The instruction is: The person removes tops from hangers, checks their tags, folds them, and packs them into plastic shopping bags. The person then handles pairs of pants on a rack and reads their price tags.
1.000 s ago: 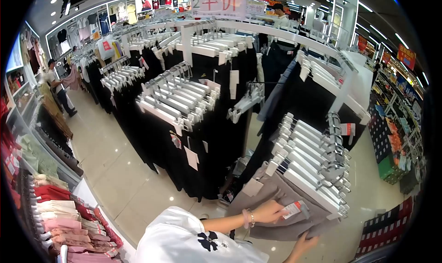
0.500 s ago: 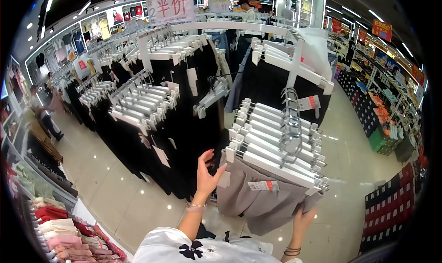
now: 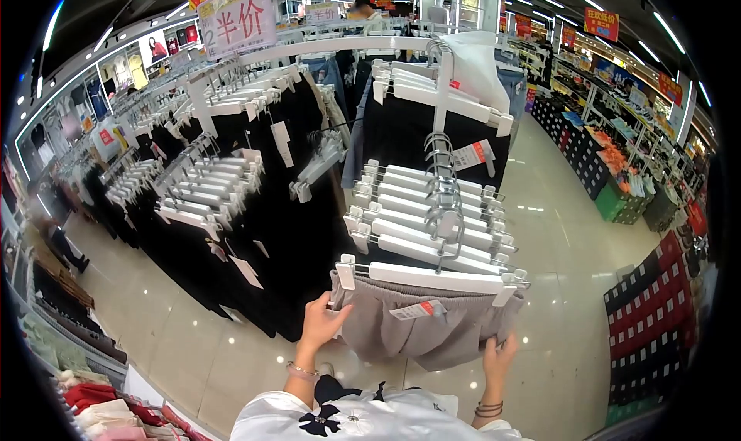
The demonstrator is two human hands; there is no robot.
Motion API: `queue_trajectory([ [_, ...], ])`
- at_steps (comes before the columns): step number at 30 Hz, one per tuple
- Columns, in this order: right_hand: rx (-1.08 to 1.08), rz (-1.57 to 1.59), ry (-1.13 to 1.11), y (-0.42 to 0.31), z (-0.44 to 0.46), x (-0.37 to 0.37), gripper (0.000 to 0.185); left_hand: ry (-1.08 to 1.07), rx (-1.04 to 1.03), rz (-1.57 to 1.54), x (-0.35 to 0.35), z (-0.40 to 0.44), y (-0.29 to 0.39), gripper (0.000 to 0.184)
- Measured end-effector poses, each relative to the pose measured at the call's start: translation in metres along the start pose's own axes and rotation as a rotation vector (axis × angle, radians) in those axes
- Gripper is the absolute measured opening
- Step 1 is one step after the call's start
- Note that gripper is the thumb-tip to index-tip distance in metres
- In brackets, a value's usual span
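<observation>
Grey trousers [image 3: 386,329] hang from a white clip hanger [image 3: 432,277] at the front of the rack's arm. A white and red price tag [image 3: 417,310] lies on their waist area. At their left edge is my left hand [image 3: 318,327], open, with thumb and fingers apart. My right hand [image 3: 499,358] is at the lower right edge of the cloth, its fingers also apart; whether the fingertips touch the cloth is hard to tell. Behind the trousers, several white hangers [image 3: 421,209] crowd together on metal hooks.
Black trousers [image 3: 297,233] on white hangers fill the racks to the left. A white sign [image 3: 238,26] stands above them. Stacked patterned boxes [image 3: 652,317] and shoe displays [image 3: 610,159] line the right side. Pink and red garments [image 3: 104,410] hang at the lower left.
The front hanger with the grey trousers now sits apart from the hangers behind, nearer to me and more square-on. My right hand's fingers have loosened from the cloth. The view has shifted right.
</observation>
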State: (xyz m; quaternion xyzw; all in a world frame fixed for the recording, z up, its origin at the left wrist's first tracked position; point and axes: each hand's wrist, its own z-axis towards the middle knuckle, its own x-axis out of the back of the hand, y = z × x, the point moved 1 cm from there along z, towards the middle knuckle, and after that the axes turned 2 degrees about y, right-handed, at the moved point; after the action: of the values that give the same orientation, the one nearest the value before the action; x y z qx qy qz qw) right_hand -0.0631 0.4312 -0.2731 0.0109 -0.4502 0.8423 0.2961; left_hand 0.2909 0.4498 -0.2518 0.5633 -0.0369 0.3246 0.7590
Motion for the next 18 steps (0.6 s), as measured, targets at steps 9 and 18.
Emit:
queue_trajectory([
  [9,-0.145,-0.056,-0.234,0.016,-0.011,-0.006,0.020,0.339,-0.051,0.002,0.016,-0.019,0.023,0.044],
  [18,-0.113,-0.072,-0.235,0.009,-0.017,-0.006,0.017,0.184,-0.088,0.116,0.005,-0.032,0.024,0.029],
])
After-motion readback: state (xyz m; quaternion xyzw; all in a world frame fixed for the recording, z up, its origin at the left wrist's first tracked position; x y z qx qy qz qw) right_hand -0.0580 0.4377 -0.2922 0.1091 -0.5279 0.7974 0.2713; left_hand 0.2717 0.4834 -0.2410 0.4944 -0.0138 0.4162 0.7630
